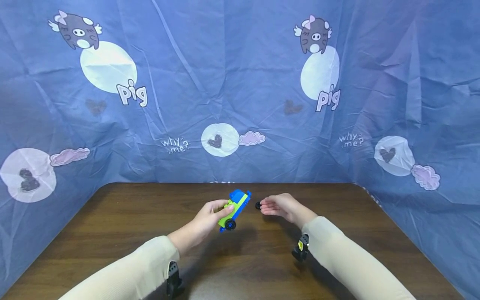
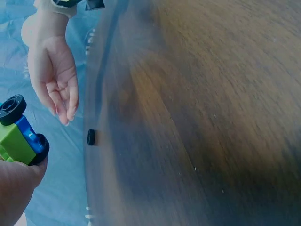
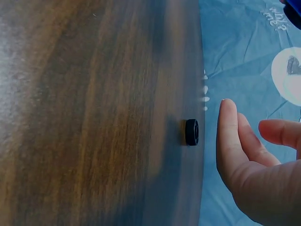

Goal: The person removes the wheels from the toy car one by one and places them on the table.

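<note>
My left hand [image 1: 202, 221] grips a green and blue toy car [image 1: 237, 206] by its sides, thumb on top, above the middle of the table. Black wheels show at one end of the car [image 2: 16, 140] in the left wrist view. A loose black wheel [image 1: 258, 205] stands on the table farther back; it also shows as a small dark wheel [image 3: 192, 132] in the right wrist view. Beside that wheel, my right hand [image 1: 281, 206] hovers with fingers extended and holds nothing. Between fingers and wheel a gap is visible in the right wrist view.
The brown wooden table [image 1: 150, 208] has rounded far corners. Behind it hangs a blue cloth [image 1: 240, 83] printed with pigs, hearts and words. Black camera mounts sit at both wrists, under the pale sleeves [image 1: 348, 250].
</note>
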Tool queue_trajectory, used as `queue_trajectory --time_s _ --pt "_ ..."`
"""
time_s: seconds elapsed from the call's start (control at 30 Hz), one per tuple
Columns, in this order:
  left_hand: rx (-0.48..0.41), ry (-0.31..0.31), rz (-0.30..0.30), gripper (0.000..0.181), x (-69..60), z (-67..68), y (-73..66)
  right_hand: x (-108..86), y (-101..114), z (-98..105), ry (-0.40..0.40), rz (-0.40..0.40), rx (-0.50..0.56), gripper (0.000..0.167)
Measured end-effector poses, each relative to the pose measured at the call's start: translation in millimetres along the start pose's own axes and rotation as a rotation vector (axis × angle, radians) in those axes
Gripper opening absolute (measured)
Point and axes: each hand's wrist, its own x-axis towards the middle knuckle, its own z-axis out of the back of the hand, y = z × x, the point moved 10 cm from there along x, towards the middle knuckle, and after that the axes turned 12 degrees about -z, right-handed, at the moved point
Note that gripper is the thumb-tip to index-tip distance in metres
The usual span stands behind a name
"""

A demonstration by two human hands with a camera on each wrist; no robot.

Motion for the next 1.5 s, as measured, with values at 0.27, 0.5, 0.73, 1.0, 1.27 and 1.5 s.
queue_trajectory --time_s 0.27,0.5,0.73,1.0,1.27,1.5 --pt "0.027 0.026 -0.037 0.045 0.3 0.2 -10.7 -8.6 0.0 -9.0 0.036 0.011 -0.021 0.036" --pt "0.010 0.036 -0.033 0.045 3.2 3.7 -10.3 -25.7 8.1 -26.4 0.101 0.061 -0.058 0.036" --pt "-0.083 0.040 -0.032 0.046 6.2 3.3 -4.3 -42.2 6.5 -47.9 0.175 0.086 -0.147 0.035" --pt "-0.118 0.047 -0.038 0.044 7.7 3.7 -2.2 -58.7 4.7 -73.1 0.282 0.124 -0.183 0.040" --pt "-0.113 0.068 -0.042 0.046 6.7 2.8 -4.8 -73.8 7.3 -95.4 0.352 0.159 -0.201 0.036" --pt "-0.124 0.096 -0.045 0.045 5.6 -3.2 -6.1 -82.2 6.1 -111.0 0.394 0.214 -0.249 0.031"
